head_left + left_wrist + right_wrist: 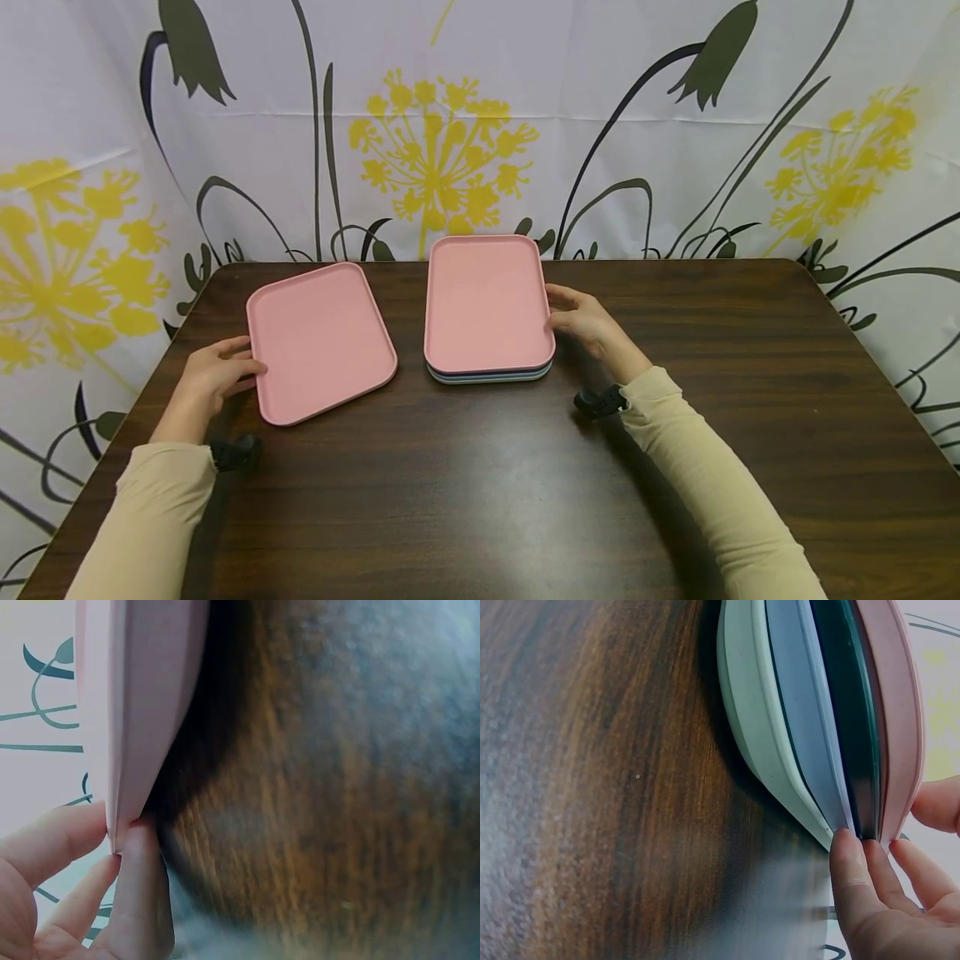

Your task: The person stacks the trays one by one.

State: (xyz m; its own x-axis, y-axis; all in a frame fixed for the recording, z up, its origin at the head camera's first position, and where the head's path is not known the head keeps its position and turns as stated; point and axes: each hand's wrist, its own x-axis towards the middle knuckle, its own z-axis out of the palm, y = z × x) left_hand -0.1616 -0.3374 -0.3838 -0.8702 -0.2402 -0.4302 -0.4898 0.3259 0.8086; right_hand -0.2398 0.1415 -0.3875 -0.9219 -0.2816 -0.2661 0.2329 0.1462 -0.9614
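Note:
At the left, a pink tray (pixel 322 342) lies at a slant, its left edge pinched by my left hand (pixel 215 373). In the left wrist view the thumb (pixel 60 836) is against one face of the tray (pixel 142 690) and fingers are at the other. A stack of trays (pixel 487 304) stands at mid-table, with a pink one on top. My right hand (pixel 588 325) grips its right edge. The right wrist view shows pale green (pixel 746 697), blue (pixel 806 712), dark green (pixel 847 712) and pink (pixel 896 712) layers, fingertips against their edges and the thumb at the pink rim.
A dark wood table (pixel 480 483) lies beneath everything. Behind it hangs a white cloth (pixel 585 58) printed with yellow flowers and dark stems. Dark bands with small devices are on both wrists, below light sleeves (pixel 720 492).

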